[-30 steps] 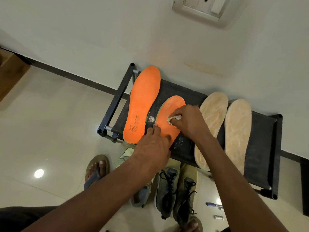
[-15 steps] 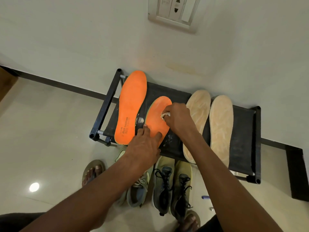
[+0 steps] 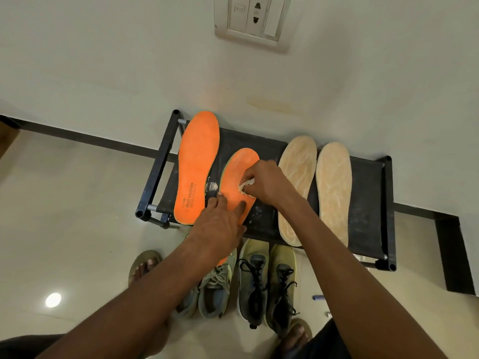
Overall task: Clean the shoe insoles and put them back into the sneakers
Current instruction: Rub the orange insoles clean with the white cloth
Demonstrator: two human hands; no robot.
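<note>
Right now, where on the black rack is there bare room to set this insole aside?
The only bare fabric on the black fabric rack lies at its right end, between the right beige insole and the end rail. The left end is crowded by both orange insoles and both hands.

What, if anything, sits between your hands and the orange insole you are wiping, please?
Only the white wipe, pinched in the right hand; the left hand presses straight on the orange insole.

Bare black fabric rack top (image 3: 368, 193) lies open at three o'clock; two tan foam insoles (image 3: 315, 187) block my way there; white wall (image 3: 363, 86) closes twelve o'clock.
</note>
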